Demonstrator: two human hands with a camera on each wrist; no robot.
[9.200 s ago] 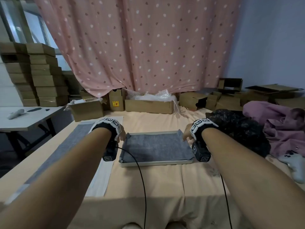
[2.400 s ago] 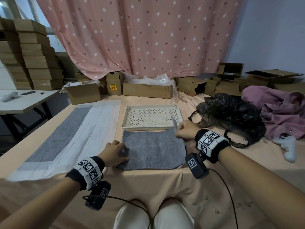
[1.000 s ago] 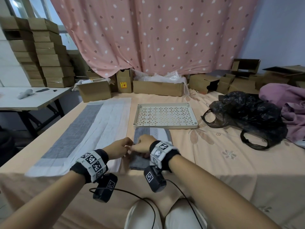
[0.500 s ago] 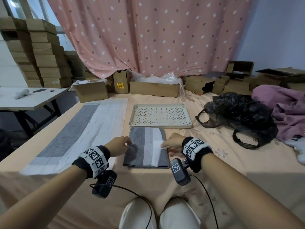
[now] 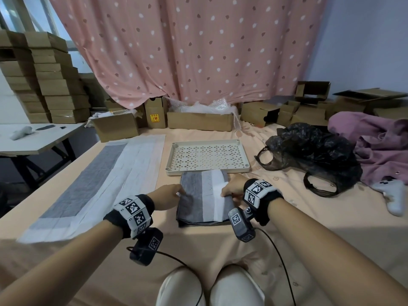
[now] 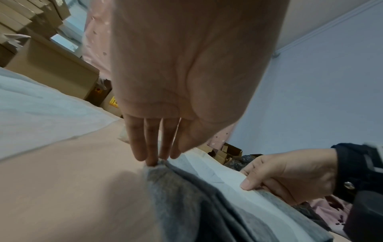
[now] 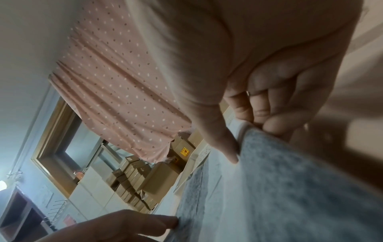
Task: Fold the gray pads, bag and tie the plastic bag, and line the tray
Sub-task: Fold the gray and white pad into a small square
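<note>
Nearest the person, the partly folded gray pad with its white backing strip (image 5: 204, 199) is lying flat on the peach bedsheet (image 5: 287, 235), and both hands are working its opposite edges, probably so that the layers are not springing apart while the next fold is being lined up. The left hand (image 5: 167, 196) is pressing straight fingers (image 6: 152, 145) down on the pad's left edge, pinning it rather than gripping it. The right hand (image 5: 233, 187) is pinching the white edge on the pad's right side between thumb and curled fingers (image 7: 261, 114), which looks like the start of turning that flap over. Just beyond the pad, the cream perforated plastic tray (image 5: 207, 172) is sitting unlined, likely kept close for the lining step. To the left, a long unfolded white-and-gray pad (image 5: 95, 184) is lying spread out. Farther right, the crumpled black plastic bag (image 5: 309, 155) is waiting with its handles loose, near a pink garment (image 5: 379, 146).
</note>
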